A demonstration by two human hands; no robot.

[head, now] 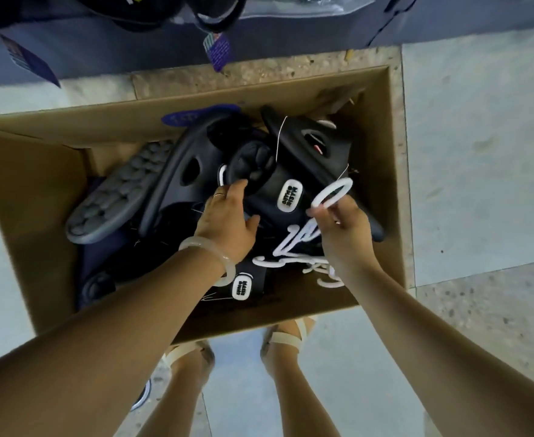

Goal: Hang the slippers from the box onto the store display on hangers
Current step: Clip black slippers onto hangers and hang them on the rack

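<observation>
Both my hands are down in the cardboard box [382,127]. My left hand [227,219] grips a black slipper [253,165], I think; my right hand [344,228] pinches a white hanger [331,193].

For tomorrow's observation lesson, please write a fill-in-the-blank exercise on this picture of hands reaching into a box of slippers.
1. The black slippers lie in a ____ box.
2. The right hand pinches a white ____ hanger.
3. The left hand wears a ring and, at the wrist, a pale ____.
4. One slipper at the left lies with its grey ____ facing up.

Missing words: cardboard; plastic; bangle; sole
</observation>
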